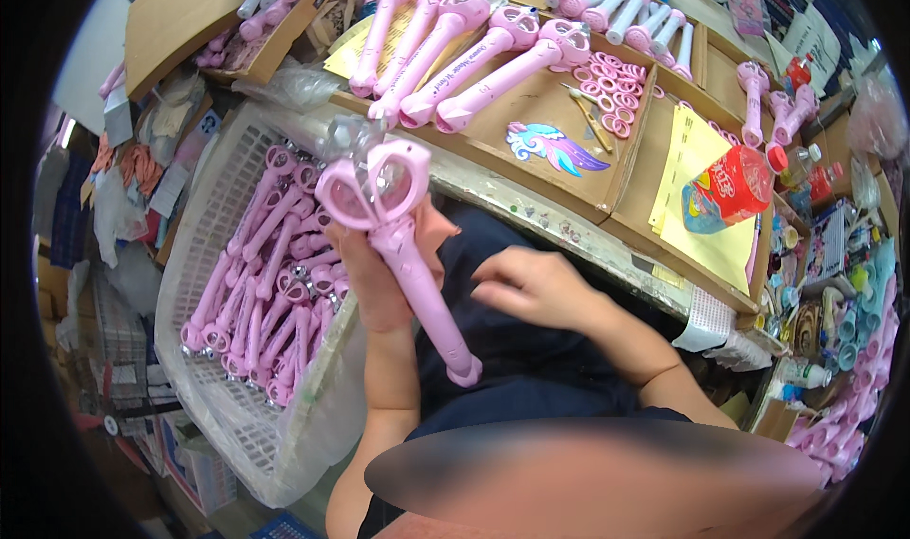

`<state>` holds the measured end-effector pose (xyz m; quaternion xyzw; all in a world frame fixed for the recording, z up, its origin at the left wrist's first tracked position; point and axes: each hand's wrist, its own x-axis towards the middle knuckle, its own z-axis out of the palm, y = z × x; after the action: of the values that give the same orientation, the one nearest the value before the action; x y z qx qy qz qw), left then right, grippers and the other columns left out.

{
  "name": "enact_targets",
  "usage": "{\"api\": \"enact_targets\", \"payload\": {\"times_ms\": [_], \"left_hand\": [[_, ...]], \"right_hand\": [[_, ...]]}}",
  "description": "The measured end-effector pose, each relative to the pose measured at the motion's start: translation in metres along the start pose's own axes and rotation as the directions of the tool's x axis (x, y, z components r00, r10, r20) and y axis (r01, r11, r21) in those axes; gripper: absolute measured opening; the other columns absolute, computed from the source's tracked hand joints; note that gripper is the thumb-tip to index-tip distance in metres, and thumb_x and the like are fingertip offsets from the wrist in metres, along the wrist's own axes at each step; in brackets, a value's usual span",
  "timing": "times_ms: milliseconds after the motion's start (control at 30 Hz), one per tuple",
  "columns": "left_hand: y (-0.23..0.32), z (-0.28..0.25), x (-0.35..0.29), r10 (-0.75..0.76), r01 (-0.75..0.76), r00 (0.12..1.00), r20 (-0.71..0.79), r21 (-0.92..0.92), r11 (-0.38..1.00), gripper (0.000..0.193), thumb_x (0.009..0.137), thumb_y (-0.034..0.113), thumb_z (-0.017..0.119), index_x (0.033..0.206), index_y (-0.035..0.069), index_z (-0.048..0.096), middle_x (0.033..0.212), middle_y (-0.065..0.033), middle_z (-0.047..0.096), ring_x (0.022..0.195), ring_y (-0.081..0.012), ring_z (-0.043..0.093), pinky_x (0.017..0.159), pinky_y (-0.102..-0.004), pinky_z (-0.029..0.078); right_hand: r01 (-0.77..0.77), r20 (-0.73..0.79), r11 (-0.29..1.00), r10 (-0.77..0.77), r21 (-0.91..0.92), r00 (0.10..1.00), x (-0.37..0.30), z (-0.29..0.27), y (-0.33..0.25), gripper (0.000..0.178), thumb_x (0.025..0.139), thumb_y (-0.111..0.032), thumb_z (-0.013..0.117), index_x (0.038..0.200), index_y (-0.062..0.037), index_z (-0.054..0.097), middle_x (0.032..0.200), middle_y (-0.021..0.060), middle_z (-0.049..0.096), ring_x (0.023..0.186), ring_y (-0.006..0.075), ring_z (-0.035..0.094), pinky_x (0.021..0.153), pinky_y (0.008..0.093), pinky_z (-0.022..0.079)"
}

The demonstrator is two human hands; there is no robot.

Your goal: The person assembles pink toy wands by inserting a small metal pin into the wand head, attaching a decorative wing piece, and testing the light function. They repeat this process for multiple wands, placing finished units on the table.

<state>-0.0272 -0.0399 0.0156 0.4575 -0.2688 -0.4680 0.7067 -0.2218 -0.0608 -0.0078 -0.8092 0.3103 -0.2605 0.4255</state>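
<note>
My left hand (379, 288) is wrapped round a pink toy wand (417, 278), just above the right rim of a white basket. The wand's head has rounded see-through windows in pink frames, and a shiny clear tip shows blurred above it. Its handle slants down toward my lap. A peach-coloured scrap (434, 231) sticks out by the left fingers; whether it is cloth or a finger cover I cannot tell. Over my lap, to the right of the wand, my right hand (536, 288) holds nothing. Its fingers are loosely bent and apart.
Many similar wands (261, 292) fill the white plastic basket (204, 193) at left. More wands (464, 55), pink rings (616, 89), a winged sticker (555, 150) and a thin brush (592, 122) lie in cardboard trays. A red-labelled bottle (730, 188) rests on yellow paper (706, 250).
</note>
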Motion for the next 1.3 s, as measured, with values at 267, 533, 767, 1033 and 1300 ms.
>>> {"api": "enact_targets", "payload": {"times_ms": [267, 533, 767, 1033, 1300], "left_hand": [[-0.043, -0.073, -0.005, -0.059, 0.386, 0.852, 0.521, -0.547, 0.743, 0.083, 0.078, 0.081, 0.054, 0.125, 0.013, 0.052, 0.101, -0.0094, 0.061, 0.074, -0.0237, 0.064, 0.058, -0.0359, 0.055], [-0.045, -0.076, -0.011, -0.158, 0.047, 0.933, -0.322, -0.328, 0.943, 0.087, 0.082, 0.084, 0.042, 0.133, 0.014, 0.051, 0.119, -0.0035, 0.057, 0.095, -0.0205, 0.060, 0.072, -0.0387, 0.055], [-0.040, -0.043, -0.016, 0.003, -0.033, 0.922, -0.387, -0.072, 0.997, 0.086, 0.084, 0.082, 0.042, 0.138, 0.016, 0.045, 0.119, -0.0044, 0.053, 0.096, -0.0209, 0.059, 0.077, -0.0356, 0.053], [-0.036, -0.016, -0.013, 0.058, -0.102, 0.897, -0.437, -0.079, 0.992, 0.094, 0.084, 0.080, 0.047, 0.148, 0.013, 0.033, 0.108, -0.0040, 0.050, 0.081, -0.0193, 0.054, 0.091, -0.0414, 0.048], [-0.059, -0.046, -0.002, 0.003, -0.052, 0.973, -0.233, -0.205, 0.977, 0.097, 0.083, 0.079, 0.049, 0.150, 0.012, 0.031, 0.106, -0.0040, 0.050, 0.077, -0.0181, 0.051, 0.092, -0.0430, 0.047]], "right_hand": [[-0.288, -0.277, 0.844, 0.173, -0.454, 0.945, -0.051, -0.089, 0.026, 0.016, 0.091, -0.022, 0.063, 0.090, -0.0069, 0.070, 0.085, 0.0138, 0.066, 0.079, 0.0318, 0.066, 0.070, 0.0392, 0.053], [-0.754, -0.390, 0.530, 0.646, -0.389, 0.656, -0.090, -0.132, 0.082, 0.048, 0.099, -0.040, 0.049, 0.083, 0.0018, 0.068, 0.087, 0.0236, 0.067, 0.085, 0.0398, 0.064, 0.078, 0.0431, 0.050], [-0.719, -0.469, 0.550, 0.546, -0.425, 0.695, -0.093, -0.125, 0.083, 0.067, 0.099, -0.054, 0.039, 0.077, 0.0014, 0.068, 0.084, 0.0247, 0.067, 0.083, 0.0405, 0.064, 0.074, 0.0473, 0.051], [-0.757, -0.379, 0.512, 0.659, -0.406, 0.649, -0.116, -0.151, 0.082, 0.060, 0.098, -0.051, 0.046, 0.073, -0.0002, 0.068, 0.078, 0.0223, 0.065, 0.076, 0.0411, 0.063, 0.071, 0.0479, 0.050], [-0.794, -0.621, 0.426, 0.496, -0.435, 0.606, -0.149, -0.143, 0.087, 0.055, 0.098, -0.045, 0.050, 0.070, -0.0010, 0.067, 0.075, 0.0189, 0.064, 0.073, 0.0376, 0.064, 0.068, 0.0471, 0.051]]}}
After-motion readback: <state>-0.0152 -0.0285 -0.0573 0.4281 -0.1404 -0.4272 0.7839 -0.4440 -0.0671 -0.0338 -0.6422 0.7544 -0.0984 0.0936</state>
